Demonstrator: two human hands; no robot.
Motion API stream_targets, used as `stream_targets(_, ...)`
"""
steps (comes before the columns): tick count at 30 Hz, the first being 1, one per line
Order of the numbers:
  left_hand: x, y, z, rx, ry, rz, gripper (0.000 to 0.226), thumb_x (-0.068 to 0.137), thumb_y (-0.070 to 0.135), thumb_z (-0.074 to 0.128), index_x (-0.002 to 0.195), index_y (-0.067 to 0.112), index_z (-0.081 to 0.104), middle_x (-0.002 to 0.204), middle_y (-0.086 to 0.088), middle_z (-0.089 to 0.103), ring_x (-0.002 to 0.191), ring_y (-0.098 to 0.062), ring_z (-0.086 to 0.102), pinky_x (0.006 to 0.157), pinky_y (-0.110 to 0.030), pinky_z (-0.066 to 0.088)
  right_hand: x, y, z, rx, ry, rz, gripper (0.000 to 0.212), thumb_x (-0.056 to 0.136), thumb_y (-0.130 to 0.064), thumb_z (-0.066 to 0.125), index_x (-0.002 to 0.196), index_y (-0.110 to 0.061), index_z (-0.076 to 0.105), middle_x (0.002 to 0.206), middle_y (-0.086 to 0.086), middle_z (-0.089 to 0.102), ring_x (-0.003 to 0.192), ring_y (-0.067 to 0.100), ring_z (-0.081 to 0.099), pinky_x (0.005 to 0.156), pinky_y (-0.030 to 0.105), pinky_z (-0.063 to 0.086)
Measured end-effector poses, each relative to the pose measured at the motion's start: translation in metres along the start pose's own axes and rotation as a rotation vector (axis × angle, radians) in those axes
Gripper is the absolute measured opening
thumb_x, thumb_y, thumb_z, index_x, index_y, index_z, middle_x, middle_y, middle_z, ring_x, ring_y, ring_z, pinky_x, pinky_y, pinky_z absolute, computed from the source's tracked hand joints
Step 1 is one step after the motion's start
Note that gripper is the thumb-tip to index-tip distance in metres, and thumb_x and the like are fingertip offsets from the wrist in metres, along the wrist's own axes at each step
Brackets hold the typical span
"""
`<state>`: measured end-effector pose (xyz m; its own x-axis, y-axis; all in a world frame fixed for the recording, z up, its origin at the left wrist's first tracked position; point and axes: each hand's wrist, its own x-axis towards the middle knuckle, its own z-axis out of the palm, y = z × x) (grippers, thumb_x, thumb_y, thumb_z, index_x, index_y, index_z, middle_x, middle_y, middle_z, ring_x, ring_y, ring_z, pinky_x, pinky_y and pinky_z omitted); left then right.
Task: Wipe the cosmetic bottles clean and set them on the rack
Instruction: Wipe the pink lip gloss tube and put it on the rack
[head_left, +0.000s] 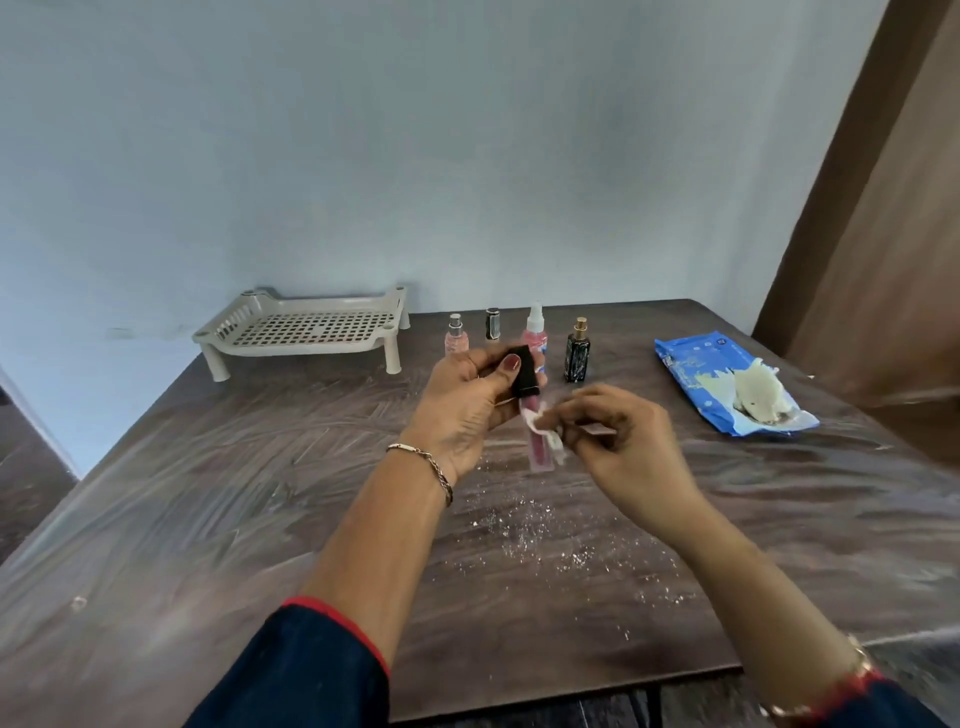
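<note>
tube (538, 451) of pink gloss with a black cap is held in the air above the middle of the table (208, 493), cap at the far end and pink body pointing to the near side. the left hand (467, 410) grips it at the cap: the fingers are curled round the black part and the thumb lies across its front. the right hand (628, 441), a little blurred, pinches a small white wipe piece (541, 423) between thumb and fingertips and holds it against the pink body, just under the cap.

behind the hands, on the far part of the table, four bottles stand upright in a loose row: a small pink bottle (456, 339), a small black bottle (492, 326) farther back, a pink spray bottle (535, 332) partly hidden by the cap, and a tall black bottle (576, 358) with gold top at the right end. the rack (270, 347), pale plastic with a grid floor and short legs, stands at the far left, apart from the bottles. at the far right lies a blue wipe pack (691, 374) with a white wipe coming out of its opening. white crumbs (545, 540) are scattered on the table near the hands. a thin bracelet (434, 465) is on the left wrist.
</note>
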<state>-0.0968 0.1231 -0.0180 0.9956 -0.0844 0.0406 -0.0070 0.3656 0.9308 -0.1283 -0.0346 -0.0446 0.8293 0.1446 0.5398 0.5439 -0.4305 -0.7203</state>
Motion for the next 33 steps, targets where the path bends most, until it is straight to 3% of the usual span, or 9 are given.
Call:
stream_targets(3, -0.013, 0.002, 0.003, -0.001, -0.039, -0.002, 0.021, 0.092, -0.002, 0.049, 0.088, 0.007, 0.068, 0.087, -0.009, 0.07, 0.081, -0.02, 0.066, 0.081, -0.035, 0.055, 0.008, -0.008, 0.007, 0.036, 0.06, 0.047, 0.031, 0.081, 0.008, 0.064, 0.085, -0.022, 0.073, 0.092, -0.012, 0.07, 0.085, 0.002, 0.066, 0.075, 0.014, 0.052)
stream_targets(6, -0.026, 0.002, 0.005, -0.03, -0.054, -0.009, 0.022, 0.093, -0.003, 0.048, 0.091, 0.006, 0.068, 0.087, -0.008, 0.068, 0.083, -0.019, 0.063, 0.087, -0.035, 0.051, 0.011, -0.019, 0.011, 0.055, 0.132, 0.043, 0.031, 0.082, 0.007, 0.063, 0.083, -0.023, 0.071, 0.088, -0.013, 0.07, 0.085, 0.001, 0.066, 0.074, 0.015, 0.052)
stream_targets(9, -0.034, 0.003, 0.006, -0.114, -0.06, -0.035, 0.025, 0.093, -0.006, 0.045, 0.101, 0.003, 0.066, 0.089, -0.009, 0.068, 0.083, -0.02, 0.063, 0.085, -0.034, 0.052, 0.005, -0.028, 0.017, 0.051, 0.195, 0.025, 0.029, 0.082, 0.007, 0.062, 0.083, -0.02, 0.073, 0.091, -0.009, 0.071, 0.086, 0.003, 0.067, 0.076, 0.018, 0.054)
stream_targets(13, -0.034, 0.003, 0.003, -0.327, -0.029, -0.089, 0.028, 0.094, -0.004, 0.044, 0.118, -0.006, 0.057, 0.101, -0.016, 0.066, 0.089, -0.025, 0.062, 0.067, -0.031, 0.059, -0.017, -0.032, 0.02, 0.025, 0.188, 0.032, 0.026, 0.081, 0.008, 0.062, 0.09, -0.014, 0.074, 0.094, -0.008, 0.07, 0.086, 0.001, 0.065, 0.077, 0.014, 0.053)
stream_targets(15, -0.035, 0.002, 0.0, -0.405, -0.004, -0.107, 0.031, 0.095, -0.002, 0.045, 0.125, -0.006, 0.052, 0.104, -0.018, 0.065, 0.092, -0.025, 0.062, 0.068, -0.032, 0.058, -0.034, -0.031, 0.019, -0.037, 0.161, -0.001, 0.026, 0.081, 0.008, 0.064, 0.09, -0.015, 0.073, 0.094, -0.007, 0.07, 0.086, 0.001, 0.066, 0.078, 0.016, 0.054)
stream_targets(18, -0.035, 0.0, -0.001, -0.453, -0.014, -0.124, 0.029, 0.094, -0.001, 0.044, 0.12, 0.0, 0.057, 0.11, -0.017, 0.064, 0.1, -0.027, 0.061, 0.076, -0.036, 0.057, -0.053, -0.028, 0.016, -0.109, 0.128, -0.036, 0.027, 0.08, 0.009, 0.064, 0.091, -0.015, 0.074, 0.095, -0.007, 0.069, 0.088, 0.003, 0.065, 0.079, 0.018, 0.054)
stream_targets(22, -0.034, -0.004, -0.001, -0.449, -0.018, -0.107, 0.03, 0.095, -0.002, 0.041, 0.115, 0.006, 0.061, 0.122, -0.017, 0.062, 0.113, -0.029, 0.056, 0.075, -0.035, 0.059, -0.06, -0.027, 0.016, -0.152, 0.128, -0.083, 0.027, 0.08, 0.009, 0.063, 0.089, -0.013, 0.076, 0.096, -0.009, 0.067, 0.089, 0.0, 0.062, 0.078, 0.009, 0.048)
stream_targets(27, -0.046, -0.006, 0.005, -0.43, -0.034, -0.109, 0.022, 0.093, 0.005, 0.05, 0.111, 0.0, 0.062, 0.096, -0.012, 0.069, 0.091, -0.025, 0.063, 0.077, -0.033, 0.056, -0.044, -0.038, 0.02, -0.212, 0.175, -0.1, 0.022, 0.082, 0.004, 0.063, 0.094, -0.01, 0.074, 0.098, -0.005, 0.067, 0.088, 0.006, 0.062, 0.08, 0.02, 0.053)
stream_targets(33, -0.05, -0.009, 0.006, -0.427, -0.06, -0.086, 0.021, 0.093, 0.009, 0.052, 0.108, 0.0, 0.063, 0.097, -0.012, 0.066, 0.084, -0.019, 0.064, 0.068, -0.026, 0.057, -0.013, -0.051, 0.022, -0.129, 0.235, -0.061, 0.023, 0.083, 0.002, 0.061, 0.093, -0.014, 0.074, 0.098, -0.005, 0.068, 0.097, 0.01, 0.063, 0.089, 0.031, 0.053)
